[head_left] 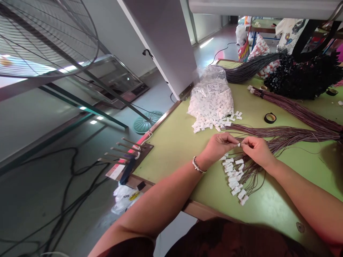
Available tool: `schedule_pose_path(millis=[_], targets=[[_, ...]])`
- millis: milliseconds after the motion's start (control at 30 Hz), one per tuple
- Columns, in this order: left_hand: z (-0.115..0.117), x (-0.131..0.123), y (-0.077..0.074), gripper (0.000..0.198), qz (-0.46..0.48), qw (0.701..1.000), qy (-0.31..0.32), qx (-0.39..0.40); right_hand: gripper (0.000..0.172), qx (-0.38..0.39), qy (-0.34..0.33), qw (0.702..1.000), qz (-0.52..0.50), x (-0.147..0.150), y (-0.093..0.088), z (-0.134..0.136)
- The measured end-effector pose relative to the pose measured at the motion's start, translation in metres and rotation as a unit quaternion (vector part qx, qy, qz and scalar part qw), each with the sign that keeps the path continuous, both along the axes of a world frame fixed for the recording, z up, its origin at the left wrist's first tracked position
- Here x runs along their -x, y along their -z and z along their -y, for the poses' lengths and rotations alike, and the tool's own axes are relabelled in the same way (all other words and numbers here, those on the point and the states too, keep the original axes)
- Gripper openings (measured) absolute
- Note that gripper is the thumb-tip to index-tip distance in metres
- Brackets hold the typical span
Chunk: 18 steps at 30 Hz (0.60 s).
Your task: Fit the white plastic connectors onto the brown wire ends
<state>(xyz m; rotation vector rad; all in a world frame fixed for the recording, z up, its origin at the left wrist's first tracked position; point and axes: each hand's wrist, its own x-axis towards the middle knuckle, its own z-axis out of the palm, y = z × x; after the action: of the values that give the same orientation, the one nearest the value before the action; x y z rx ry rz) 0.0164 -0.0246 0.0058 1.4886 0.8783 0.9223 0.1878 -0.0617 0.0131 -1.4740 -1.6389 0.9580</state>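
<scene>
My left hand, a bracelet at its wrist, pinches a small white plastic connector between thumb and fingertips. Right beside it, my right hand is closed in a pinch at the connector's other side, on what looks like a thin wire mostly hidden by the fingers. Below the hands lies a cluster of white connectors fitted on brown wires. The loose brown wire bundle stretches behind my right hand to the right. An open clear plastic bag spills loose white connectors beyond my left hand.
A roll of black tape lies near a second brown wire bundle. Black wires and a black heap fill the back. A pegged board sits at the green table's left edge; a fan stands left.
</scene>
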Motion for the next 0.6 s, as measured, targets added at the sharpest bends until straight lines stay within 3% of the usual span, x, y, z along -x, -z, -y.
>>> schedule_pose_path(millis=[433, 600], targets=[[0.0032, -0.0074, 0.0033, 0.002, -0.065, 0.998, -0.008, 0.009, 0.008, -0.068, 0.012, 0.99, 0.12, 0.0047, 0.0065, -0.0005], [0.0036, -0.0048, 0.0002, 0.002, -0.078, 0.997, 0.001, 0.006, 0.008, -0.03, 0.006, 0.993, 0.115, 0.0026, 0.0059, -0.0017]])
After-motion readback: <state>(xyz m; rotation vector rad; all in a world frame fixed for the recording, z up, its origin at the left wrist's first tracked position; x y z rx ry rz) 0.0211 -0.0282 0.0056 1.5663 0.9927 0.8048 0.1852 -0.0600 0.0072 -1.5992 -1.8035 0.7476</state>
